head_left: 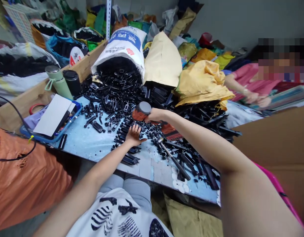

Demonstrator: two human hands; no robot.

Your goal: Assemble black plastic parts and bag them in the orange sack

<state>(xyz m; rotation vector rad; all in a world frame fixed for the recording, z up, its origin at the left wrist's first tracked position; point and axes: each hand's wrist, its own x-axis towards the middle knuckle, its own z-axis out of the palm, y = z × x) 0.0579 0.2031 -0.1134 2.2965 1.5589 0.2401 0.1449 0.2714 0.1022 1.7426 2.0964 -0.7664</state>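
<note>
My right hand [154, 115] is wrapped round an orange and grey cordless drill [139, 113]. The drill's rounded grey end faces me, and its bit is hidden from view. Just below it, my left hand [134, 135] rests over a row of black plastic parts [124, 135], its fingers forward and its thumb stretched out to the right. Small metal-and-black pieces [153, 131] lie heaped right of the left hand. A hammer-like tool with a metal head and dark handle [175, 161] lies among black parts on the blue tabletop [92, 144].
Behind the hands, a white sack [122, 42], a beige sack [164, 59] and a yellow sack [203, 82] spill black parts. At left stand a blue tray [53, 140], a green bottle [59, 80] and a black cup [72, 82]. Another person [250, 79] sits at right beyond a cardboard box [277, 141].
</note>
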